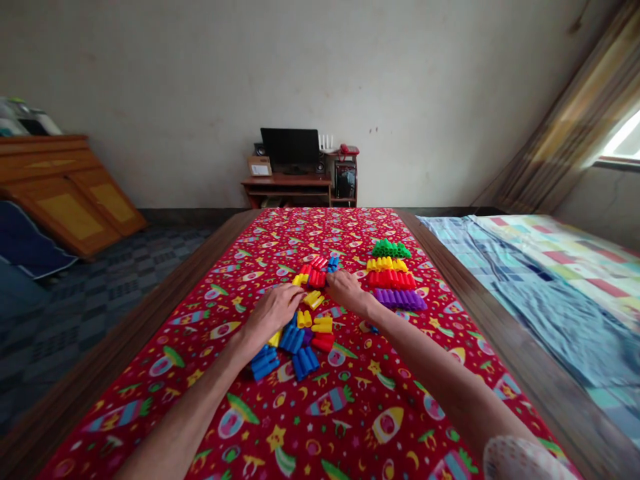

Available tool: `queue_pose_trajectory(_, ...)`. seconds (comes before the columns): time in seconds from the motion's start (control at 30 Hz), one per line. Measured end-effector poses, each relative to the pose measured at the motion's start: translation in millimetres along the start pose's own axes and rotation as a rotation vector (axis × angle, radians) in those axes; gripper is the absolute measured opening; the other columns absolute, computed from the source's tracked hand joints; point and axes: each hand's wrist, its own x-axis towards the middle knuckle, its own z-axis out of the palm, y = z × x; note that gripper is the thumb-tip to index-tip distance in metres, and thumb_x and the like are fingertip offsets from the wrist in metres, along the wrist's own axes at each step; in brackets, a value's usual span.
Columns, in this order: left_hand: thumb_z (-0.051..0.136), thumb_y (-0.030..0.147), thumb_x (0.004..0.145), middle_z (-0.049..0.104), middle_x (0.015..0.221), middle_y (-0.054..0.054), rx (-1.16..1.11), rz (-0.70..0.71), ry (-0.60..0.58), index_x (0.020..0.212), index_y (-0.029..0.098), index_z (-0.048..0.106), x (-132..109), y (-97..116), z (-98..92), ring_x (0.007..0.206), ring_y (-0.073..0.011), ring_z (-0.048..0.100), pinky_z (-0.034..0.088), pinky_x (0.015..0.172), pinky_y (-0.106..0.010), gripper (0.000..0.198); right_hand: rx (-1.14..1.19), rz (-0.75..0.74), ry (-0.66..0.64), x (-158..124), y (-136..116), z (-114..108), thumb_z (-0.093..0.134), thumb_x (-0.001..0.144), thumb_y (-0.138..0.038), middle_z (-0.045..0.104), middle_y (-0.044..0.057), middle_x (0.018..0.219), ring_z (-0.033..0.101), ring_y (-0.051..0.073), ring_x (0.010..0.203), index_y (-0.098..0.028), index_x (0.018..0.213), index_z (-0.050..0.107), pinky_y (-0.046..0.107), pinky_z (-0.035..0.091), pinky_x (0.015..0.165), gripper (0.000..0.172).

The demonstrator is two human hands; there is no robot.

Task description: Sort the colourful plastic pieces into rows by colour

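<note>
Over a loose pile of coloured plastic tube blocks, my left hand (277,307) has its fingers curled together beside a yellow block (313,299); whatever they hold is hidden. My right hand (345,288) is closed at the pile's far right, its fingertips down by a red block (317,279) and a blue block (333,264). What it grips cannot be seen. Nearer to me lie blue blocks (292,339), yellow blocks (323,325) and a red block (323,342). Right of my right hand, blocks stand sorted by colour: green (391,249), yellow (387,265), red (392,279) and purple (400,299).
A red patterned cloth (330,233) covers the wooden-edged table (450,280). On the right is a bed with a blue and checked sheet (550,307). A desk (290,181) with a monitor (290,148) stands at the far wall, a wooden cabinet (75,187) at left.
</note>
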Motion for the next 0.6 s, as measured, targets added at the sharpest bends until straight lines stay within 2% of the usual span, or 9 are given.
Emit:
queue_pose_trajectory(0.13,0.044,0.025,0.090,0.067,0.115,-0.011,-0.130,0.020,0.112,0.116,0.018,0.065,4,12,-7.3,0.109,-0.0240,0.062,0.048,0.097,-0.037,0.034,0.068,-0.011,0.031,-10,9,-10,0.058,0.086,-0.015,0.072,0.015,0.099,0.066,0.024,0.096,-0.012,0.104,0.069,0.031,0.049,0.085,0.021)
queue_pose_trajectory(0.23,0.047,0.035,0.089,0.065,0.123,-0.011,-0.296,0.022,0.124,0.121,0.018,0.062,5,25,-9.2,0.114,-0.0247,0.060,0.047,0.099,-0.036,0.039,0.293,-0.155,0.119,-26,17,-24,0.063,0.081,-0.009,0.073,0.011,0.101,0.066,0.020,0.095,-0.014,0.110,0.067,0.029,0.049,0.084,0.029)
queue_pose_trajectory(0.3,0.048,0.040,0.089,0.069,0.115,-0.010,-0.422,-0.009,0.060,0.117,0.018,0.066,5,34,-9.8,0.106,-0.0248,0.064,0.050,0.092,-0.034,0.039,0.463,-0.289,0.161,-36,19,-32,0.063,0.082,-0.008,0.073,0.010,0.102,0.067,0.018,0.092,-0.015,0.112,0.066,0.028,0.050,0.082,0.031)
queue_pose_trajectory(0.4,0.053,0.046,0.087,0.073,0.083,-0.004,-0.622,-0.090,-0.092,0.100,0.017,0.071,2,49,-12.0,0.077,-0.0214,0.067,0.052,0.070,-0.028,0.037,0.608,-0.414,0.189,-51,17,-39,0.059,0.087,-0.009,0.072,0.009,0.104,0.067,0.017,0.092,-0.017,0.116,0.064,0.027,0.051,0.080,0.031)
queue_pose_trajectory(0.5,0.062,0.052,0.079,0.063,0.061,0.001,-0.849,-0.237,-0.169,0.085,0.015,0.069,-1,63,-14.9,0.057,-0.0156,0.059,0.046,0.055,-0.024,0.039,0.572,-0.374,0.281,-65,10,-38,0.053,0.089,-0.009,0.069,0.014,0.113,0.066,0.020,0.100,-0.014,0.124,0.058,0.032,0.052,0.083,0.036)
queue_pose_trajectory(0.6,0.068,0.055,0.073,0.064,0.067,0.000,-1.080,-0.392,-0.114,0.085,0.014,0.066,-4,77,-15.2,0.062,-0.0145,0.060,0.049,0.061,-0.025,0.042,0.396,-0.281,0.406,-77,0,-35,0.052,0.091,-0.015,0.063,0.020,0.122,0.061,0.026,0.109,-0.012,0.132,0.050,0.040,0.051,0.087,0.040)
